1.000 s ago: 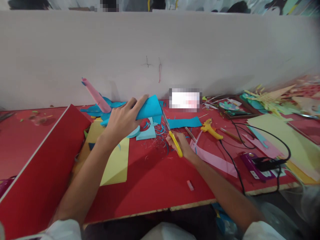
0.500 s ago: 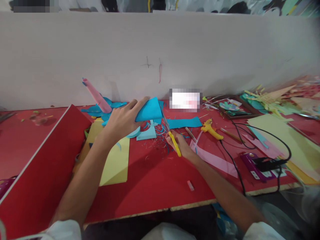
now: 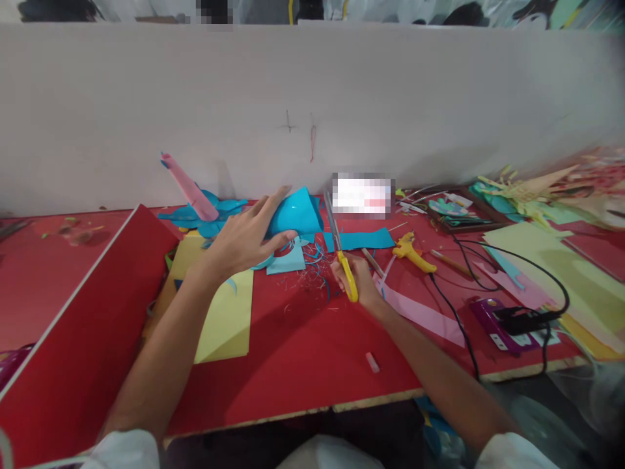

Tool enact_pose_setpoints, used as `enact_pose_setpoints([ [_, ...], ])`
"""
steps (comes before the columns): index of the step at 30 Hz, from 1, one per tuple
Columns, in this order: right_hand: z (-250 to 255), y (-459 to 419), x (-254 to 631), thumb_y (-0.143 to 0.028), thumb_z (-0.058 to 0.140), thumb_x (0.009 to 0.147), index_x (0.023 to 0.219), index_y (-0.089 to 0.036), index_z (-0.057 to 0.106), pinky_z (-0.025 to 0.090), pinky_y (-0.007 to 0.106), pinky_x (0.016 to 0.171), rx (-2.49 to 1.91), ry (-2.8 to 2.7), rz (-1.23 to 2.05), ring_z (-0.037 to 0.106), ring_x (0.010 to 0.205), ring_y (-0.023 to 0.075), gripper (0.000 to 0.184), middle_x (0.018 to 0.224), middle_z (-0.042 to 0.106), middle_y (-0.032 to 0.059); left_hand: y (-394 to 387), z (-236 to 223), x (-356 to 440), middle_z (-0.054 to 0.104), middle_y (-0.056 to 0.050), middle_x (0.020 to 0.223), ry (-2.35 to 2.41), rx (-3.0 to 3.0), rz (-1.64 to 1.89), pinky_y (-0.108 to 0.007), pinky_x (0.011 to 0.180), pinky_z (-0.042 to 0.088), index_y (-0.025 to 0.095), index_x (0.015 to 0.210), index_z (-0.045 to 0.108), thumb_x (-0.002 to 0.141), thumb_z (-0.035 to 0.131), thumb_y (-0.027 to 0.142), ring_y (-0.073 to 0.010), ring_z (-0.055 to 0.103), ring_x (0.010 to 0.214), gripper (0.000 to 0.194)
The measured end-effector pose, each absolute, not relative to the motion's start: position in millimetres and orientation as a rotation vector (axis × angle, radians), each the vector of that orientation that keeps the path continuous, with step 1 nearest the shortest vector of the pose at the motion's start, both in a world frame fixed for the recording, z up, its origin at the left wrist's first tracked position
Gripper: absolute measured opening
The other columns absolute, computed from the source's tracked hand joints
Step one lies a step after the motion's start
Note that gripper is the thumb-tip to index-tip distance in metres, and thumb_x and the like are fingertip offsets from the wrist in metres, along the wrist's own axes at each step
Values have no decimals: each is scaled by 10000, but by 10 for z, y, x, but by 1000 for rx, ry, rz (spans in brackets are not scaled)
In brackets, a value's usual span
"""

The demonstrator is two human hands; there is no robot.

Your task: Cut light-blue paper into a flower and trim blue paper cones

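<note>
My left hand (image 3: 249, 236) is closed on a blue sheet of craft paper (image 3: 297, 213), which it holds in a curve above the table. In my right hand (image 3: 359, 280) are yellow-handled scissors (image 3: 347, 277), blades pointing up and away, just right of the blue paper and apart from it. Beneath the blades lies a blue paper strip (image 3: 366, 240). A light blue offcut (image 3: 287, 260) and thin paper shreds are scattered between my hands. Behind my left hand, a rolled pink paper tube (image 3: 190, 189) leans over blue paper petals (image 3: 234, 205).
A yellow glue gun (image 3: 413, 253) with a black cord lies to the right, near a pink paper strip (image 3: 424, 316) and a purple power box (image 3: 502, 326). Yellow sheets (image 3: 224, 326) lie by a red divider panel (image 3: 97, 306) at left. A white wall stands behind.
The scissors have moved right, off the edge of the blue paper, and point more upright. The blue paper is now more curved, and my left thumb shows in front of it.
</note>
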State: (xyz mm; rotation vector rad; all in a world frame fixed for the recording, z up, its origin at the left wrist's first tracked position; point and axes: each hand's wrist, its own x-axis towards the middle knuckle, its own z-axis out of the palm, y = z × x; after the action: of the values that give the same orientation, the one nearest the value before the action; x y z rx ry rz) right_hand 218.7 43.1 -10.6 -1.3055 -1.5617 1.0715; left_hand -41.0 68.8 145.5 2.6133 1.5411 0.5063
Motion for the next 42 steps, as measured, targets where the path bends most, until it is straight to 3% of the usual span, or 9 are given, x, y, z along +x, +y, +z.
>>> enact_pose_setpoints([
  [4,-172,484,2161,-944,426,873,787,-249,508,334,322,478,-1209,-1491,1117,396,509,147,705,630,466,-10,707,1465,-408,583,-193,1537,1555,2582,594,-526,1061,528,195,1647,359,994,571,549,-404,632,1318,772],
  [8,-174,471,2158,-900,460,897,881,-243,544,332,314,534,-1226,-1542,1089,397,594,146,662,726,509,-3,729,1485,-416,634,-170,1453,1534,2565,602,-532,1093,521,182,1559,471,932,631,424,-390,637,1306,692],
  [13,-126,424,2164,-854,530,896,870,-245,505,288,292,536,-1227,-1567,1119,388,618,141,610,727,477,-21,754,1466,-452,604,-170,1522,1423,2497,666,-489,1048,545,227,1673,305,965,597,441,-363,653,1296,795],
  [17,-136,452,2163,-843,525,896,853,-249,505,283,294,540,-1244,-1554,1120,385,621,146,596,710,450,-28,770,1451,-449,543,-171,1603,1431,2436,657,-455,983,568,287,1715,202,903,699,532,-372,663,1288,982],
  [21,-125,464,2166,-824,541,897,836,-242,511,307,305,569,-1220,-1603,1089,400,633,152,586,701,464,-25,784,1447,-454,582,-167,1569,1429,2428,520,-465,964,574,300,1700,272,813,793,590,-388,688,1236,1068],
  [24,-82,446,2175,-802,536,915,822,-235,516,343,325,617,-1185,-1664,1048,435,657,160,575,727,516,-7,799,1437,-483,572,-160,1587,1423,2470,455,-509,1058,534,283,1684,332,823,780,614,-416,634,1336,1026],
  [29,-29,431,2197,-747,568,921,831,-232,549,356,334,624,-1195,-1705,1018,442,644,165,523,716,518,-6,831,1420,-573,554,-141,1617,1325,2481,361,-473,1060,539,303,1713,275,854,752,638,-380,625,1365,1038],
  [38,-231,498,2205,-631,616,940,891,-231,580,439,336,674,-1185,-1669,1037,573,744,210,405,824,649,42,853,1475,-668,594,-139,1584,1330,2461,309,-428,1007,566,285,1715,280,841,762,622,-354,666,1311,1054],
  [42,-216,473,2194,-671,590,937,908,-228,570,415,327,658,-1181,-1683,1053,524,697,181,445,803,602,15,839,1511,-641,579,-137,1601,1317,2444,347,-438,1043,554,253,1699,312,820,777,605,-356,643,1345,1054],
])
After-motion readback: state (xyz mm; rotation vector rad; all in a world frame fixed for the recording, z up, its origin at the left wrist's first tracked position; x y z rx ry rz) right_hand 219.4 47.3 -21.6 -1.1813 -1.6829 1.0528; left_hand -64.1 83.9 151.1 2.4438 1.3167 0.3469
